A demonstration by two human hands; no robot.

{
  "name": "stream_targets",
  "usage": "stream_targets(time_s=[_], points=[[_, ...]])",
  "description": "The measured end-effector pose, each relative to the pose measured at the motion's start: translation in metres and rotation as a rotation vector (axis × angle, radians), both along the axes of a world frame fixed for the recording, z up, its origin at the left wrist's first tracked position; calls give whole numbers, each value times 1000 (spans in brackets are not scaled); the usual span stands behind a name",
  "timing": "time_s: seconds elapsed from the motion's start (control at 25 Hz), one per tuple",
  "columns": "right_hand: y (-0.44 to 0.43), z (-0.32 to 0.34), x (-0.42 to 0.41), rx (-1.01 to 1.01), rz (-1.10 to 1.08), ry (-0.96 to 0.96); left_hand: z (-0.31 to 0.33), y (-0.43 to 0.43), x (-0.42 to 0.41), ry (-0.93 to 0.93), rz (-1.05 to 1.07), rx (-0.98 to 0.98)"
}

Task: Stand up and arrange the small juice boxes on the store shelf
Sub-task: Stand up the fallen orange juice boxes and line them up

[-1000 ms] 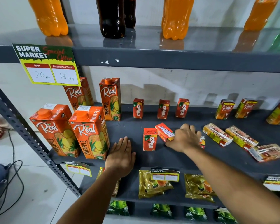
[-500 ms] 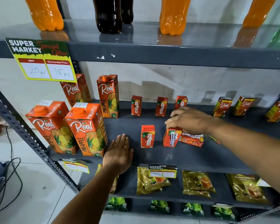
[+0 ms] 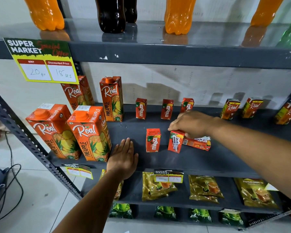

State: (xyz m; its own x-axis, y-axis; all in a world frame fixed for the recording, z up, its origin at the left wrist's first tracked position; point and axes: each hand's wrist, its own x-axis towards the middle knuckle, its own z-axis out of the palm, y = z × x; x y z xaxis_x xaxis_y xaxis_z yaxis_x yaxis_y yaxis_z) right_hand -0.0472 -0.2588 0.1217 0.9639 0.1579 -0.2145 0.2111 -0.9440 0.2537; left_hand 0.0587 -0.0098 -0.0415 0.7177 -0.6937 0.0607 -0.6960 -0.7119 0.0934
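On the dark middle shelf (image 3: 191,158), three small red Maaza boxes (image 3: 166,109) stand upright along the back. One more Maaza box (image 3: 152,140) stands alone nearer the front. Beside it my right hand (image 3: 191,125) pinches the top of an upright Maaza box (image 3: 175,143) whose straw side faces me. Another small box (image 3: 197,142) lies flat just right of it, partly under my hand. My left hand (image 3: 123,158) rests flat and open on the shelf front. Small Real boxes (image 3: 229,109) stand at the back right.
Tall orange Real pineapple cartons (image 3: 89,133) fill the shelf's left end. Soda bottles (image 3: 178,14) line the shelf above, with a price sign (image 3: 42,61) hanging from it. Gold pouches (image 3: 205,189) and green packets lie on the lower shelves. Cables lie on the tiled floor at left.
My right hand lifted the tilted Maaza box and set it upright right of the front standing box. My view shifted slightly left and closer. My left hand stayed flat.
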Motion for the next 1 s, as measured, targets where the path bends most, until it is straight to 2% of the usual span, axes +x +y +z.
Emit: stream_targets(time_s=[0.2,0.32,0.44,0.6,0.76,0.8,0.92,1.0], points=[[7,4,6,108,-450,77,-2,-1,1,0,-5,-9],[19,0,9,144,-599,71,-5,1,1,-10,-5,-15],[16,-2,11,196,-656,98,-6,1,3,-16,-14,-20],[-26,11,-5,582,-761,75,-5,1,2,-19,-17,-23],[-56,-39,-53,443,-877,103,-6,1,2,-35,-5,-16],[-58,-54,-62,472,-894,96,-6,0,2,-31,-2,-17],[-61,-72,-70,572,-887,-19,-5,-1,1,-34,6,-10],[-65,-66,-69,477,-803,-93,-4,-2,1,-31,7,0]])
